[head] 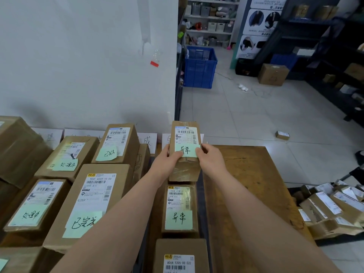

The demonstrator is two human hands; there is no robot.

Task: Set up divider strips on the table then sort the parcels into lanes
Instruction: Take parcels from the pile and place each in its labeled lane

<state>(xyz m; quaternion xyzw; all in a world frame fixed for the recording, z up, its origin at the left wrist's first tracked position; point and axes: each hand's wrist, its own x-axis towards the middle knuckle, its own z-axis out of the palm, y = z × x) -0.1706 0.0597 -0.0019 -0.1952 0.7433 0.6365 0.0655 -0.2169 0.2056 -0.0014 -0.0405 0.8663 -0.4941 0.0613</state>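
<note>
Left hand [167, 162]: I see it clasping the small parcel [184, 170] by its left edge, thumb on the green note [186, 150].
Right hand [211, 159]: clasps the right edge, thumb on the same note.
Parcel: far end of the right-hand row, just beyond a second noted parcel [180, 205], left of the wooden table [248, 174].

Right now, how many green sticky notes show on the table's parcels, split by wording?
异常 notes: 2, one on the held parcel
处理中 notes: 2
已完成 notes: 2, the far one scrawled
Cut-off note, unreadable: 1
Total: 7
</note>
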